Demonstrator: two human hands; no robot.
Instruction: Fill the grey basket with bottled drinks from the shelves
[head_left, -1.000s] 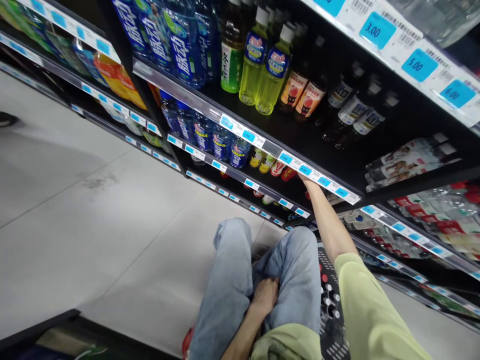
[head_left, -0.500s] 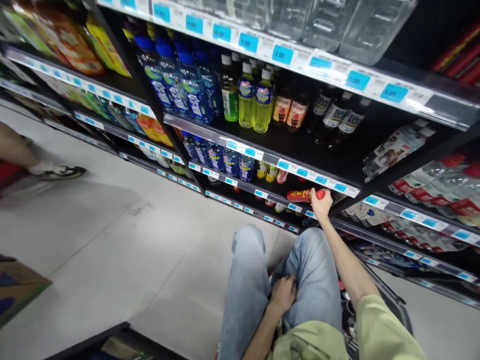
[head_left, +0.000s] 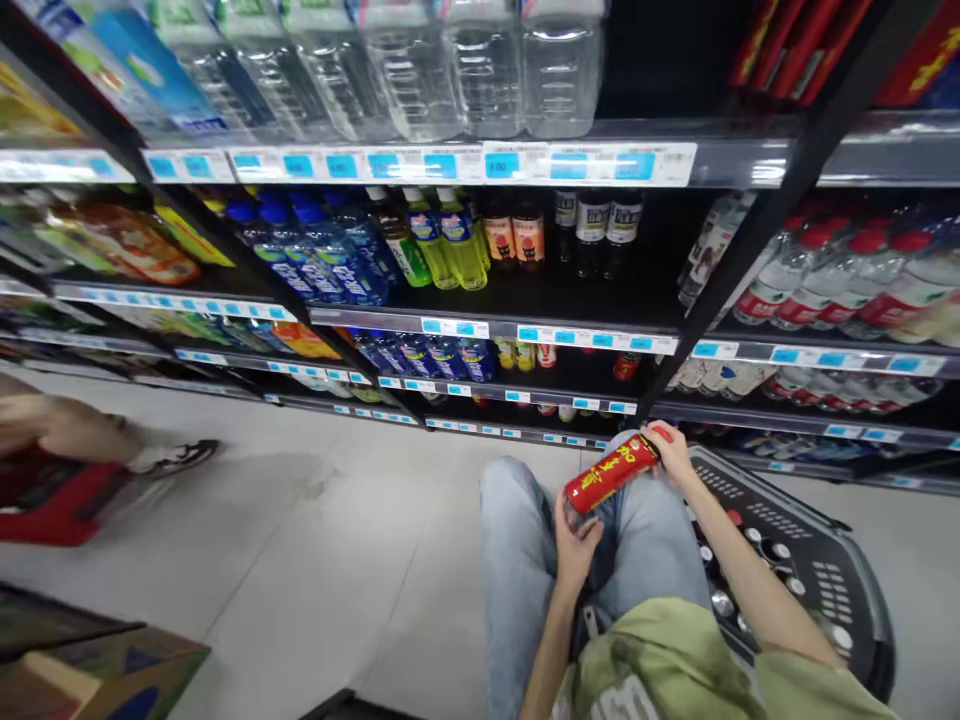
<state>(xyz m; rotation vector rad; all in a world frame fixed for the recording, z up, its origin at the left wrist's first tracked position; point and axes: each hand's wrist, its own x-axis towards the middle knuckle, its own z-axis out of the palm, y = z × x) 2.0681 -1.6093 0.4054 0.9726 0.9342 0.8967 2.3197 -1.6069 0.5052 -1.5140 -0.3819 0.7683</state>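
A red bottle with yellow lettering point(head_left: 611, 473) lies slanted above my knees, held between both hands. My right hand point(head_left: 670, 452) grips its capped end. Around the bottle's lower end, at the left, are the fingers of my left hand point(head_left: 576, 540). Just beyond my knees are the drink shelves, where another red container point(head_left: 625, 366) stands on a low shelf. Beside my right leg sits a dark basket point(head_left: 840, 590) with several bottles and caps in it, partly covered by my right arm.
Shelves hold blue-capped bottles point(head_left: 330, 250), yellow-green bottles point(head_left: 459, 240) and large clear bottles point(head_left: 559, 70). Red-capped water bottles point(head_left: 862, 270) stand at the right. A person's leg point(head_left: 67, 420) and a red stool-like object point(head_left: 67, 500) are at the left, above a cardboard box point(head_left: 150, 660).
My right hand has brought the red bottle from the low shelf back above my knees. My left hand has risen from my lap and taken its lower end. The view has shifted.
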